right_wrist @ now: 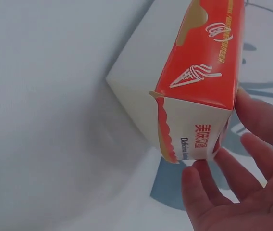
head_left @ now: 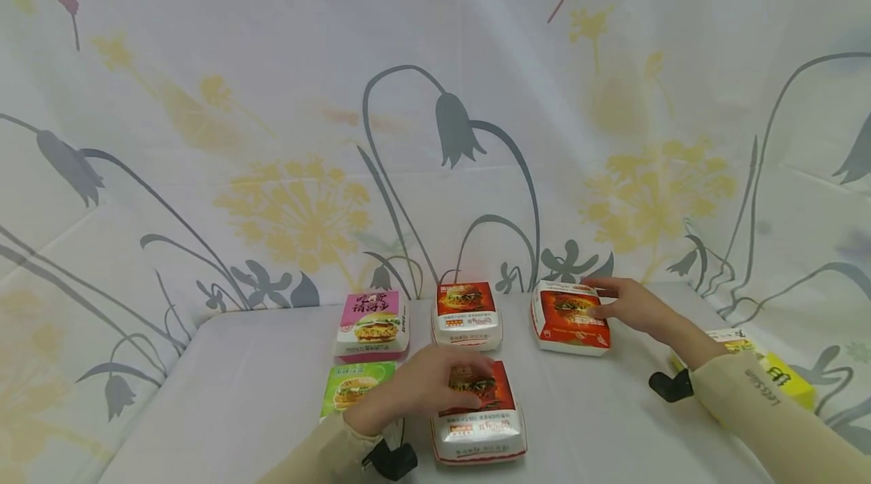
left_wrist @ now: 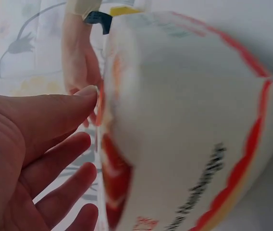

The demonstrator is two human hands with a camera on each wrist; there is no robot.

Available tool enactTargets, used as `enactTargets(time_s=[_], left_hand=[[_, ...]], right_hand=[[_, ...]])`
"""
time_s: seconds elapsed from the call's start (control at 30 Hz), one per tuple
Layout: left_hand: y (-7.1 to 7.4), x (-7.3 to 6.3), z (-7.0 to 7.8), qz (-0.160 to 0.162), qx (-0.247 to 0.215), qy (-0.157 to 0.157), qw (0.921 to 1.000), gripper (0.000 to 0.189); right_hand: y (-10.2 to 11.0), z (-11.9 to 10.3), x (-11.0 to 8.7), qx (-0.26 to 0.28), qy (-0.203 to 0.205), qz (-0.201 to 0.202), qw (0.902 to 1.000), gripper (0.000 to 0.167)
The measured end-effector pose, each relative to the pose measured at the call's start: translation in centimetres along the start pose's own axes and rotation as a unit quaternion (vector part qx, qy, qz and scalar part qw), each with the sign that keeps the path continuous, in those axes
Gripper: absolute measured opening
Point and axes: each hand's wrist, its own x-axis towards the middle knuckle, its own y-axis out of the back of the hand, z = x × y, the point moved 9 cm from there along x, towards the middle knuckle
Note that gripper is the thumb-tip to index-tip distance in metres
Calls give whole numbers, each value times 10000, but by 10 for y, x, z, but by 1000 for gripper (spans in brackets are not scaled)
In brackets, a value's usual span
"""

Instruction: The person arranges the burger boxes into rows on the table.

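Note:
My left hand point(head_left: 432, 386) is over the nearest red-and-white burger box point(head_left: 479, 423), its fingers spread and loosely bent. In the left wrist view the thumb tip is right at the box's printed top, while the other fingers point(left_wrist: 62, 163) stand just off it. At the back right, my right hand point(head_left: 636, 310) reaches to another red burger box point(head_left: 571, 321), which sits slightly turned. The right wrist view shows the thumb at this box's top edge and relaxed fingertips point(right_wrist: 204, 168) along its white end panel.
A third red burger box point(head_left: 466, 318) stands at the back middle. To its left is a pink box point(head_left: 370, 325), with a green box point(head_left: 354, 386) in front, partly behind the left forearm. A yellow box point(head_left: 789, 382) is half hidden by the right sleeve. Behind hangs a flowered cloth point(head_left: 422, 15).

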Motion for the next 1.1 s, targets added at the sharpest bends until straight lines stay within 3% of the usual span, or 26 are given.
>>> enactTargets(time_s=[0.2,0.4,0.47,0.7,0.87,1.1], left_hand=[[21,17,-2,269,60,-240,9993,31],[42,54,-5,376,-29,-399,9985,31],[44,69,-5,362,-11,-268,9990,31],[34,117,2,50,67,91,9999,34],[19,138,10,-55,262,167,9995,32],[1,155,4,-6,196,314,9993,30]], right_hand=[[-7,0,6,173,43,130,9998,72],[-11,-2,8,276,24,216,9994,72],[-11,-3,9,289,42,224,9993,72],[-10,-3,9,389,-5,265,9989,71],[-11,-2,10,383,-31,266,9989,71],[-13,-3,10,481,11,297,9984,71]])
